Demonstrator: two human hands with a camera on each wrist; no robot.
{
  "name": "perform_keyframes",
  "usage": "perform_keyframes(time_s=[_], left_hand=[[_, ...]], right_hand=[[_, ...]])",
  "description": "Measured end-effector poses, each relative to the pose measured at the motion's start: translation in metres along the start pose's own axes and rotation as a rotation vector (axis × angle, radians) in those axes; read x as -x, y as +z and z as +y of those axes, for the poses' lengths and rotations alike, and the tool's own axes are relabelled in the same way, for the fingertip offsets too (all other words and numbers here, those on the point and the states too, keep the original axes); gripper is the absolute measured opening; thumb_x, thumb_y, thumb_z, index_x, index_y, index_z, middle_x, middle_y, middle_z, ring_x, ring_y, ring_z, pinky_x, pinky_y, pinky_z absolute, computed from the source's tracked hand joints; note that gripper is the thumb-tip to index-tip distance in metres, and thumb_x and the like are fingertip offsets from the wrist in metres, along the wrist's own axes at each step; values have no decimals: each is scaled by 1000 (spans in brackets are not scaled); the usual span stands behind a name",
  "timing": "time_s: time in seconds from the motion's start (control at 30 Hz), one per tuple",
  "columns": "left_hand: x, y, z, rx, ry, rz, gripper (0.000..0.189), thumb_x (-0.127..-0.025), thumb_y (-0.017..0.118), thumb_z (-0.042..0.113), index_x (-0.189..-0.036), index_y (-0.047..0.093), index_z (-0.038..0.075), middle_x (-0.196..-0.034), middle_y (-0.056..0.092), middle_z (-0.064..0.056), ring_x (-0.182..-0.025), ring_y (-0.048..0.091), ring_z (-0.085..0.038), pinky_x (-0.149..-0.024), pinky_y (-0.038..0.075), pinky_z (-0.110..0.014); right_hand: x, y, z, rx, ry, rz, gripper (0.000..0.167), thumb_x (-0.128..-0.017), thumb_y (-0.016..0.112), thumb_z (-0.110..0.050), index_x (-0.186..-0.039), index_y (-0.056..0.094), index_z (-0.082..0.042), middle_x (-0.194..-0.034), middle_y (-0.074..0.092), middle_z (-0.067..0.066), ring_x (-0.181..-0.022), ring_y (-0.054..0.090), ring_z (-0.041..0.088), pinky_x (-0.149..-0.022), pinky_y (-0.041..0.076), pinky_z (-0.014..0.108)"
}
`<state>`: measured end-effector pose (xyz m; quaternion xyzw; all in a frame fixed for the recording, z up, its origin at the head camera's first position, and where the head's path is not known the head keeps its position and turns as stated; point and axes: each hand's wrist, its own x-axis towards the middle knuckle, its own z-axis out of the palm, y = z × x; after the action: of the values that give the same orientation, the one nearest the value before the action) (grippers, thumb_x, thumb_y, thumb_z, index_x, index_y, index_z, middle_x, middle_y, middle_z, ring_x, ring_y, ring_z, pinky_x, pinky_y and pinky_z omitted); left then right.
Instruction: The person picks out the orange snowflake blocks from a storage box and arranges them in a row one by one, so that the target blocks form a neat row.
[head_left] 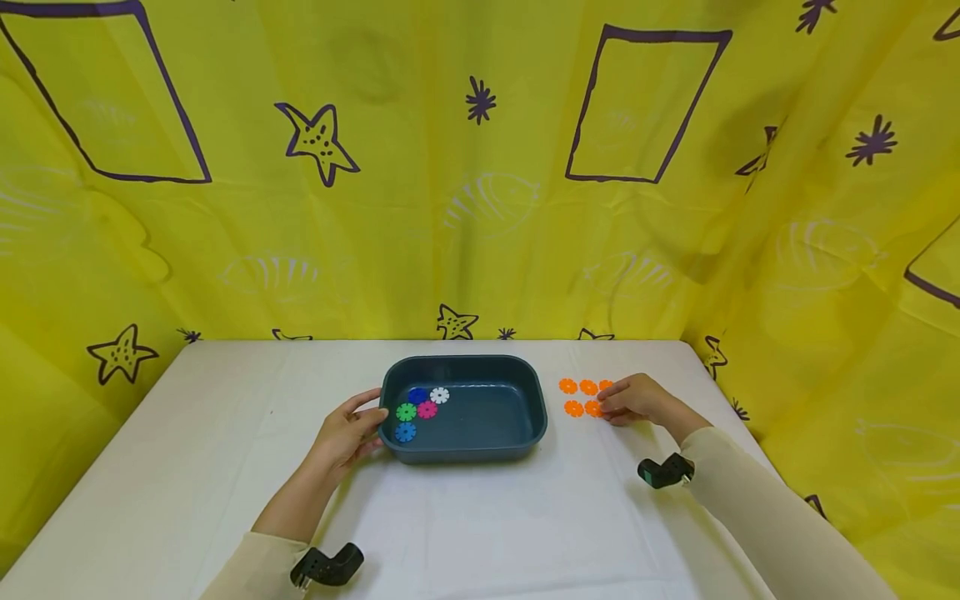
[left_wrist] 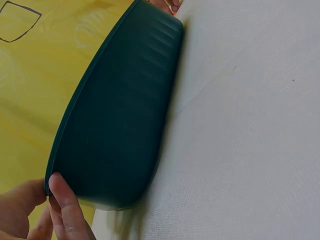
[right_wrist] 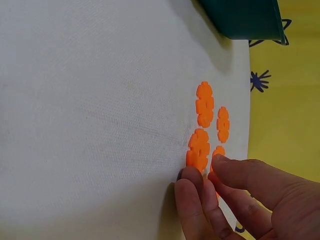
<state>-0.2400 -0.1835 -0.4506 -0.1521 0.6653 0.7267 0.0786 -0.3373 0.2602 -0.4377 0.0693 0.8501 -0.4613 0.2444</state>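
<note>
My left hand (head_left: 347, 435) grips the left end of a dark teal plastic tray (head_left: 480, 454), thumb at the rim and fingers along the outer wall. In the tray's left part lie notched plastic discs: a blue disc (head_left: 406, 432), a green disc (head_left: 406, 412), a pink disc (head_left: 427, 409), a white disc (head_left: 439, 395) and a dark blue disc (head_left: 417, 396). Right of the tray, several flat orange notched discs (right_wrist: 204, 105) lie in two rows. My right hand (head_left: 636, 400) pinches an orange disc (head_left: 606, 385) at the right end of these rows, its fingertips partly hiding it.
A white cloth covers the table (head_left: 480, 533). Yellow curtains (head_left: 405, 233) with dark drawings hang behind the table and at its sides. Black wrist devices, one on the left sleeve (head_left: 251, 571) and one on the right sleeve (head_left: 772, 508), stick out over the cloth.
</note>
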Motion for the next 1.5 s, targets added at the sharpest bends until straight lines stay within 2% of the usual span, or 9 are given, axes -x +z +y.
perform_keyframes(time_s=[0.5, 0.67, 0.83, 0.93, 1.07, 1.13, 1.23, 1.37, 1.5], left_hand=[[0, -2, 0, -19, -12, 8, 51, -96, 62, 10, -145, 45, 6, -94, 62, -3, -73, 65, -8, -63, 56, -21], [-3, -2, 0, -32, -27, 5, 50, -97, 62, 11, -144, 46, 7, -98, 62, -5, -75, 65, -9, -64, 56, -21], [-4, -1, 5, -81, -30, 7, 48, -98, 60, 15, -143, 47, 8, -108, 61, -10, -79, 64, -12, -66, 56, -22], [-3, -1, 10, -144, -25, 13, 48, -99, 58, 20, -144, 46, 8, -119, 56, -15, -89, 62, -18, -69, 56, -24], [-3, -3, 19, -246, -4, 9, 49, -101, 55, 25, -145, 44, 8, -135, 47, -23, -114, 56, -35, -77, 58, -29], [-4, -4, 24, -302, 25, 10, 48, -101, 54, 25, -145, 45, 8, -136, 47, -25, -119, 53, -39, -79, 59, -32], [-9, -5, 32, -399, 114, 16, 45, -101, 54, 22, -143, 48, 7, -129, 53, -24, -110, 57, -37, -77, 60, -34], [-16, -1, 46, -622, 301, 32, 41, -99, 58, 20, -137, 54, 7, -117, 62, -20, -100, 63, -31, -72, 59, -32], [-16, 11, 57, -859, 470, 55, 38, -97, 61, 23, -133, 59, 8, -112, 66, -16, -100, 66, -30, -74, 57, -37]], right_hand=[[2, 0, -2, 4, 3, -9, 33, -92, 66, -3, -120, 61, 14, -86, 72, 8, -73, 67, 17, -75, 59, 31], [7, -4, -6, 26, -41, 1, 35, -92, 66, -4, -121, 59, 16, -87, 72, 10, -73, 68, 18, -75, 60, 33], [8, -7, -14, 33, -95, 30, 36, -93, 64, -4, -121, 57, 17, -95, 71, 16, -75, 70, 19, -75, 60, 34], [7, -8, -21, 51, -116, 55, 36, -93, 64, -5, -121, 58, 16, -99, 70, 19, -74, 70, 18, -74, 60, 34], [6, -4, -32, 78, -171, 88, 36, -93, 64, -6, -122, 58, 16, -105, 68, 26, -74, 71, 20, -73, 60, 33], [7, -1, -39, 108, -212, 113, 35, -94, 63, -7, -121, 59, 15, -109, 67, 28, -77, 72, 25, -73, 60, 33], [11, 6, -50, 179, -287, 165, 32, -95, 62, -10, -117, 62, 12, -111, 67, 28, -83, 72, 32, -74, 60, 36], [19, 18, -65, 310, -412, 248, 28, -95, 64, -14, -113, 66, 8, -106, 69, 24, -84, 70, 34, -74, 60, 36], [25, 31, -76, 438, -538, 319, 26, -94, 65, -15, -111, 69, 4, -101, 71, 17, -82, 68, 29, -68, 57, 33]])
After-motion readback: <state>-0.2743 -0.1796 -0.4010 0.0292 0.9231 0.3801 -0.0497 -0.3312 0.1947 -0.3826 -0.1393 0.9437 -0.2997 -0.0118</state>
